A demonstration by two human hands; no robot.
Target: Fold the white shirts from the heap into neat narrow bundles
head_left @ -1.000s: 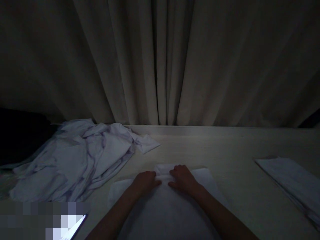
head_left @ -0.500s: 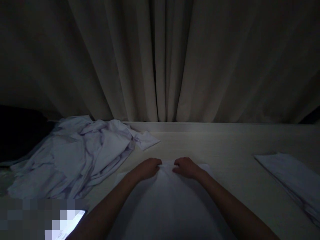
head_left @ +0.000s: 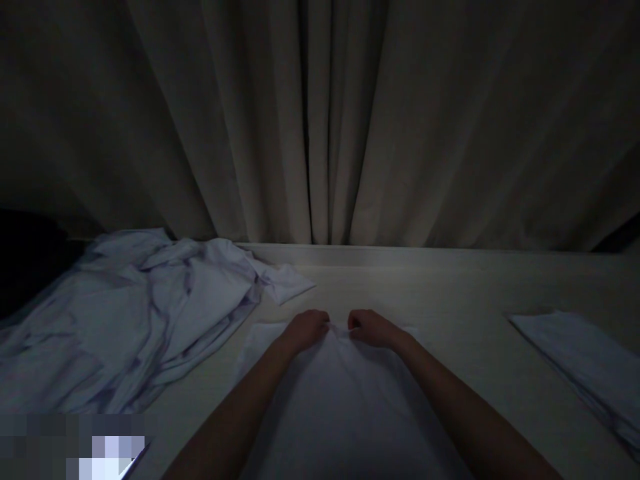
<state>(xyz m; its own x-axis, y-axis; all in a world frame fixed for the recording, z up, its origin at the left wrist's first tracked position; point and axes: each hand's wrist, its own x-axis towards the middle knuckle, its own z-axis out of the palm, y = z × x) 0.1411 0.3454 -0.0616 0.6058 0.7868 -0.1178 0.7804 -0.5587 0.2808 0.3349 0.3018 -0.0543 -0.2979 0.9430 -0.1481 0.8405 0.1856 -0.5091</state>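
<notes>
A white cloth garment (head_left: 345,407) spreads out toward me on the pale surface; its exact kind is hard to make out in the dim light. My left hand (head_left: 311,329) pinches its far edge left of the middle. Just across a small gap, my right hand (head_left: 373,328) grips the same edge with curled fingers. Between the two hands the cloth is slightly gathered, and creases run from there toward me. The garment's far left corner shows beyond my left forearm.
A crumpled heap of white cloth (head_left: 165,307) lies at left, beside something black (head_left: 30,267). Folded white cloth (head_left: 585,360) rests at right. Behind the pale surface (head_left: 450,287) hang beige curtains (head_left: 425,133). A lit screen, partly pixelated, shows at lower left.
Both hands stay on the cloth edge. My left hand has moved slightly right and up, and my right hand's fingers have closed more tightly. The view has shifted a little.
</notes>
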